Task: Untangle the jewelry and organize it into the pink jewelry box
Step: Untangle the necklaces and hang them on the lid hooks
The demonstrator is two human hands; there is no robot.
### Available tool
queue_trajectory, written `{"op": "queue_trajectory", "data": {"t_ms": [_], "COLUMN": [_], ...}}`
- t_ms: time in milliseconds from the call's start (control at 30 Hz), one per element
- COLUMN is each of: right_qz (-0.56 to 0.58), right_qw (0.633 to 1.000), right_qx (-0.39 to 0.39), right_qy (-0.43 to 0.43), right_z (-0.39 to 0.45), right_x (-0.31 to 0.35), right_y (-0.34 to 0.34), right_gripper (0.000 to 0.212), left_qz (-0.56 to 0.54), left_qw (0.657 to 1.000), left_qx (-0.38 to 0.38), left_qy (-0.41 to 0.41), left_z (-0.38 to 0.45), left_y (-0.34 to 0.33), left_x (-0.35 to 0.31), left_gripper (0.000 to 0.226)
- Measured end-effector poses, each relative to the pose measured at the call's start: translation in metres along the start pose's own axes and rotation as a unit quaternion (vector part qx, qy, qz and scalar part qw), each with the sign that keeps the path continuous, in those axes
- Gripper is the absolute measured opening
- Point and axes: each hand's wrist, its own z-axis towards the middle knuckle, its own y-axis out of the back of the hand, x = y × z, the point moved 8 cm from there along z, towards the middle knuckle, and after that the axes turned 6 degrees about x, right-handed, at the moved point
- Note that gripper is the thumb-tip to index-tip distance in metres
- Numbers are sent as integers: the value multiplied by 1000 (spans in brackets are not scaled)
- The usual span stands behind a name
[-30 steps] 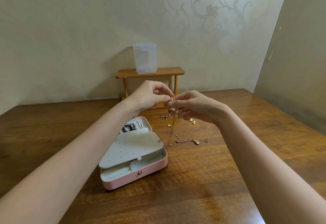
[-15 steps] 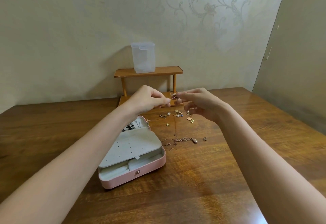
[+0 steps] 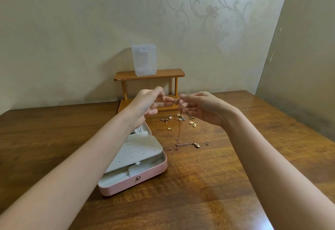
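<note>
Fingertips (image 3: 168, 99) of both hands are pinched on a small knot at frame centre; the thin chain (image 3: 179, 130) is left dangling to the table. Light, limp, easily snagged: best gripped beside the knot.

Glossy varnished wooden table (image 3: 208, 184), rose-metal chain (image 3: 179, 130), matt pink jewelry box (image 3: 145, 179), translucent plastic case (image 3: 144, 61).
</note>
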Motion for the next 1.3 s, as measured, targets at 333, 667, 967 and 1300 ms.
{"op": "queue_trajectory", "data": {"t_ms": [333, 667, 967, 1300], "right_qz": [4, -62, -255, -332], "right_qw": [999, 994, 949, 931], "right_qx": [28, -86, -163, -122], "right_qy": [-19, 13, 84, 97], "right_z": [-4, -3, -6, -6], "right_x": [-5, -2, 33, 48], "right_y": [-4, 13, 15, 3], "right_gripper": [18, 4, 5, 9], "left_qz": [51, 155, 90, 227], "left_qw": [998, 979, 996, 962], "left_qx": [-7, -24, 2, -35], "left_qy": [-36, -131, -2, -147], "left_z": [1, 0, 7, 4], "left_y": [-5, -7, -5, -13], "left_x": [-6, -23, 6, -21], "left_gripper": [19, 19, 14, 3]}}
